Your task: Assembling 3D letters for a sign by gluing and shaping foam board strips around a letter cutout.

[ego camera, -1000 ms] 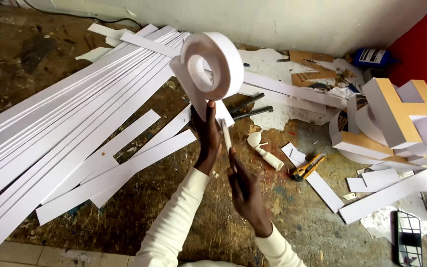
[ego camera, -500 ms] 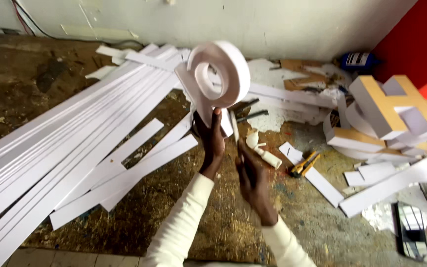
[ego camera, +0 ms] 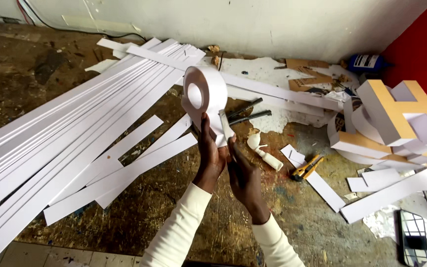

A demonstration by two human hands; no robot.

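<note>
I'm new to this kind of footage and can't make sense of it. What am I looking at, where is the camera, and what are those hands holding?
There is no machine here: a person works with two bare hands. The single picture comes from a camera worn on that person's head, looking down at a worn, stained work surface. The left hand and the right hand, both in cream sleeves, together hold up a white foam-board letter shape with a round hole in it. Around them lie long white strips, two black pens or markers, a yellow utility knife, a small white tube and, to the right, large finished block letters in white and tan. A phone lies near the lower right corner.
</note>
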